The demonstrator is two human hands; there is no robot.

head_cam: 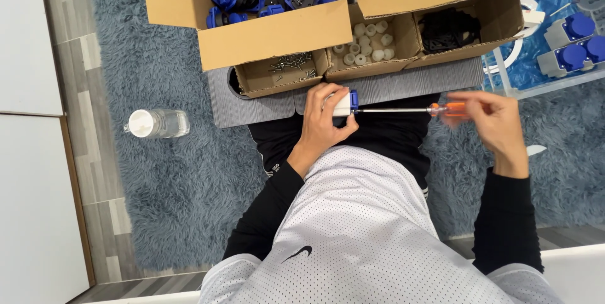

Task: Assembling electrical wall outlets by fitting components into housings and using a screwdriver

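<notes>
Holding the white-and-blue socket clamped in the left hand, keep the right hand, closed on the orange-handled screwdriver, level and square to the screw.

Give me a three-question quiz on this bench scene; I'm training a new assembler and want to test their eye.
1. True or false: the left hand grips a white and blue part.
2. Which hand holds the orange-handled screwdriver?
3. The small box nearest the left hand holds: A) screws B) bottles C) tape

Key:
1. True.
2. The right hand.
3. A; white caps fill the next compartment, and a clear bottle lies on the rug.
</notes>
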